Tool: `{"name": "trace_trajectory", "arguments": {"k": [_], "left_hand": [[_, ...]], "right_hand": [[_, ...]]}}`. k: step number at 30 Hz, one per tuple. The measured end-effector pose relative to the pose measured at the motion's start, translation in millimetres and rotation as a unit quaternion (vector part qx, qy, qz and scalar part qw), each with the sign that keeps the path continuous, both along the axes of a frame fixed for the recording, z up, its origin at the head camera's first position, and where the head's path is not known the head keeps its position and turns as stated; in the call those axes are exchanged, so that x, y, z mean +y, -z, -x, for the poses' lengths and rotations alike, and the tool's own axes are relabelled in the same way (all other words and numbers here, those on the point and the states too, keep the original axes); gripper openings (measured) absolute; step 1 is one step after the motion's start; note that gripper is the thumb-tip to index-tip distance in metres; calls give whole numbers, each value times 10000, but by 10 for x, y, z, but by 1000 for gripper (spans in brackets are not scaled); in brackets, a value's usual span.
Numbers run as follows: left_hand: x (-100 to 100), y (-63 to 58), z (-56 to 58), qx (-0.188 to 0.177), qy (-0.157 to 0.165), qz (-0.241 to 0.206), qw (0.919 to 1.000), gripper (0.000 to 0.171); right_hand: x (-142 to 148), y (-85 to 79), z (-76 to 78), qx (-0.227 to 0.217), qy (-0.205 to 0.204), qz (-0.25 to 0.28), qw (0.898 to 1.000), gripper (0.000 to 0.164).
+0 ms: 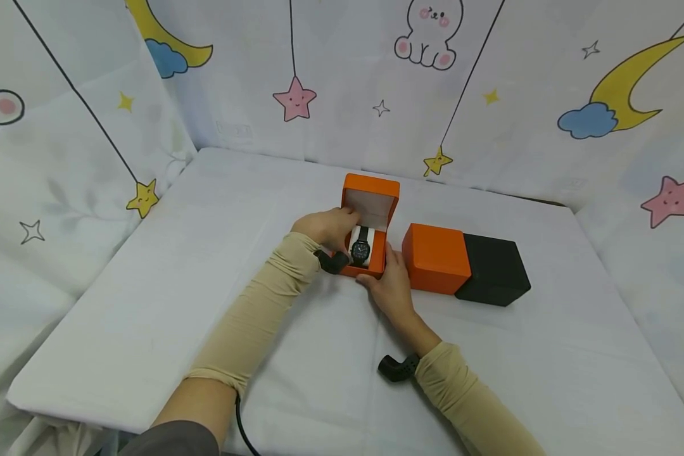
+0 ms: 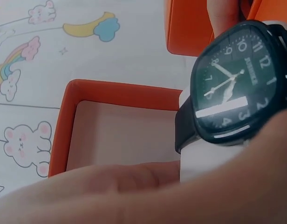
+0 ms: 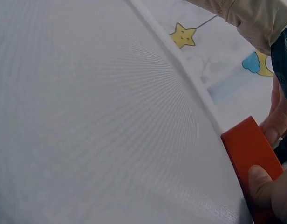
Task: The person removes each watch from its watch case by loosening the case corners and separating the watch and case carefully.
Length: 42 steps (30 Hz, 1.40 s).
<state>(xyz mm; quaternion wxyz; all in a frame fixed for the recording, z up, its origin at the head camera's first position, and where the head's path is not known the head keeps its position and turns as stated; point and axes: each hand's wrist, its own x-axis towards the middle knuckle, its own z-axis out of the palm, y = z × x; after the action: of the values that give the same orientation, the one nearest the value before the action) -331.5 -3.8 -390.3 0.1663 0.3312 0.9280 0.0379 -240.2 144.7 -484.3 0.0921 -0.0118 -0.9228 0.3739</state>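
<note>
An orange watch box (image 1: 372, 184) stands on the table with its hinged lid raised, showing a pale lining. At its base is a black-strapped wristwatch (image 1: 361, 251) with a dark, squarish dial, wrapped around a white cushion (image 2: 204, 163). My left hand (image 1: 332, 228) pinches the cushion at its sides, thumb near the watch face in the left wrist view. Whether the cushion is fully seated in the box I cannot tell. My right hand (image 1: 393, 285) grips the box's lower right corner, its thumb on the front wall (image 3: 248, 147).
Right of the watch box sits a closed-looking orange box (image 1: 436, 253), with a black box (image 1: 494, 269) against its right side. All stand on a white-covered table (image 1: 165, 272). A printed curtain (image 1: 342, 57) hangs behind and beside it.
</note>
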Motion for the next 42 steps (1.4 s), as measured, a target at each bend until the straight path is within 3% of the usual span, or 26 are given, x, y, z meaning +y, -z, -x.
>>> {"name": "trace_trajectory", "arguments": {"k": [16, 27, 42], "left_hand": [[22, -17, 41, 8, 109, -34, 9999, 87], [23, -32, 39, -76, 237, -160, 9996, 85], [-1, 43, 92, -290, 318, -419, 9982, 85]], "right_hand": [[22, -155, -5, -509, -135, -412, 9978, 97], [34, -181, -6, -714, -181, -623, 9953, 96], [34, -203, -22, -862, -265, -922, 9916, 95]]}}
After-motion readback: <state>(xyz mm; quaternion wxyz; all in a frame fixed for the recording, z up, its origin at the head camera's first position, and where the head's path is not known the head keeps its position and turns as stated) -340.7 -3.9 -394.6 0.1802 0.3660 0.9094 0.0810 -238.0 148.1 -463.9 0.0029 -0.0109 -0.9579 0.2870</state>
